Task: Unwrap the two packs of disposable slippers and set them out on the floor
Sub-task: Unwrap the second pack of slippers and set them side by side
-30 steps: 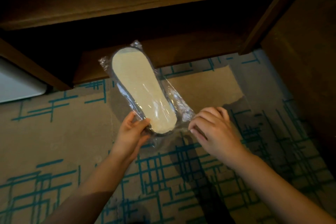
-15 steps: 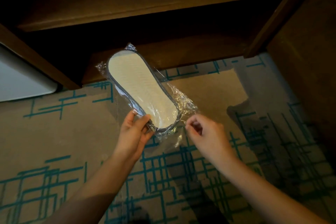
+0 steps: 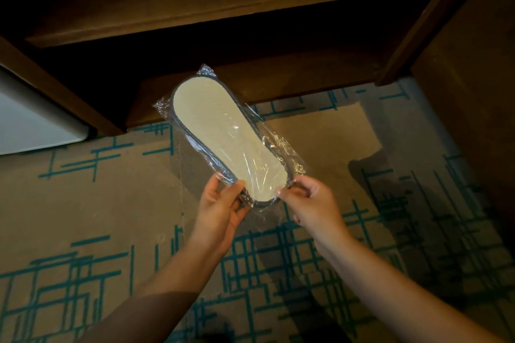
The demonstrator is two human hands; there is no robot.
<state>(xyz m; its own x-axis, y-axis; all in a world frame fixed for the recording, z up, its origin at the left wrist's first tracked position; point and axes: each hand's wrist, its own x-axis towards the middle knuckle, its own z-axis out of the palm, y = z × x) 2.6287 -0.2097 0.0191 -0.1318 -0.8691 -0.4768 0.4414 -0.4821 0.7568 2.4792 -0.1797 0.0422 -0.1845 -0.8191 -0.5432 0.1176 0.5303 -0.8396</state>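
One pack of disposable slippers (image 3: 225, 136) is held up above the carpet, its pale sole facing me inside clear crinkled plastic wrap, dark trim around the edge. My left hand (image 3: 220, 206) grips the near end of the pack from the left, thumb on top. My right hand (image 3: 309, 203) pinches the plastic at the pack's near right corner with thumb and fingertips. The pack slants from near right to far left. A second pack is not in view.
Beige carpet (image 3: 83, 203) with teal line pattern covers the floor. A dark wooden cabinet with an open lower shelf (image 3: 250, 44) stands ahead. A wooden panel (image 3: 468, 92) rises on the right. A white appliance (image 3: 30, 125) sits at the left.
My right hand has moved in from beside the pack and now pinches the wrap at the near corner. The pack has been lifted slightly; my left hand keeps its grip.
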